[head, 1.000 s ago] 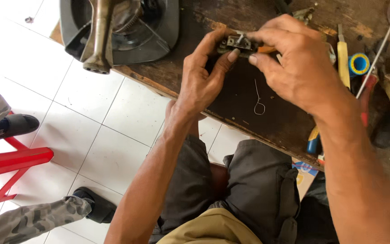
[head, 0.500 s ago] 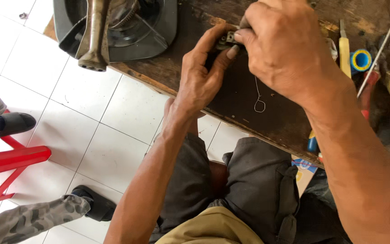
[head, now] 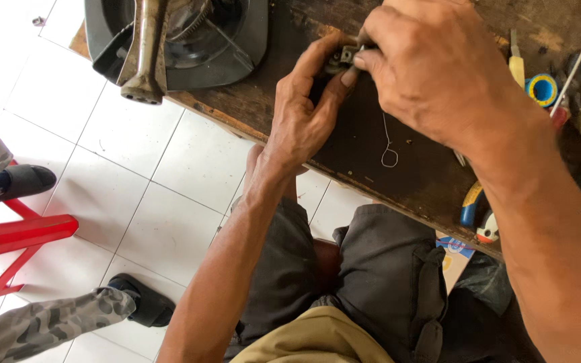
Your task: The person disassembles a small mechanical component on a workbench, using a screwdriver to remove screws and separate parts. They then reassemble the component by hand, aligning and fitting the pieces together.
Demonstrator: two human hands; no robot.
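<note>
My left hand (head: 304, 111) grips a small grey metal part (head: 341, 59) over the dark wooden workbench (head: 270, 107). My right hand (head: 438, 74) closes its fingers on the same part from the right and hides most of it. A thin bent wire with a loop (head: 389, 151) lies on the bench just below my hands.
A dark fan housing with a brass-coloured shaft (head: 144, 50) sits at the bench's far left. A roll of blue tape (head: 543, 89), a yellow-handled tool (head: 516, 64) and blue-handled pliers (head: 472, 208) lie at right. Another person's legs (head: 48, 323) and a red stool (head: 8, 235) stand on the white tiles.
My right hand has moved up and over the small part, covering more of it. The view has shifted slightly closer to the bench.
</note>
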